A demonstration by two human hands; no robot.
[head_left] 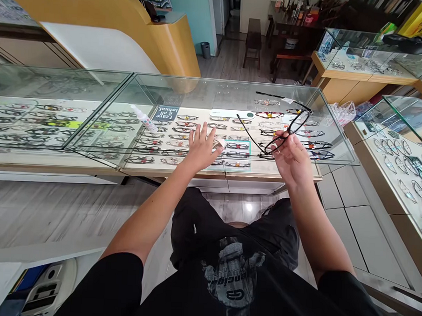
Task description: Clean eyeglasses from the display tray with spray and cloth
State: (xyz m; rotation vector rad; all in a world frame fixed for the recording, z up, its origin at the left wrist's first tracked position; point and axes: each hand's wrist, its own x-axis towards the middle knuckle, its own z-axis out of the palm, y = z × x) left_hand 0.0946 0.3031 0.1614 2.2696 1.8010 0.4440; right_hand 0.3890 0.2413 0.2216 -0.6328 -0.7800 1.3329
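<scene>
My right hand (pixel 294 159) grips a pair of black-framed eyeglasses (pixel 298 122) by the front, near the bridge. Their temples are unfolded, one reaching up and left, the other leftward, and a small white tag hangs on the upper one. Over the glass top of the display case (pixel 186 94), my left hand (pixel 201 150) has its fingers spread and holds nothing visible. Beside its thumb is a pale ring-shaped item (pixel 219 142), partly hidden; whether they touch I cannot tell. To the left, a small white bottle (pixel 144 118) lies on the glass.
Rows of eyeglasses (pixel 143 149) sit inside the case, beside a dark printed card (pixel 166 113). Another glass case (pixel 403 157) stands at the right, with a plastic bag (pixel 342 112) between. Behind are a yellow counter (pixel 177 49), a small bin (pixel 205 49) and a wooden bench (pixel 253 38).
</scene>
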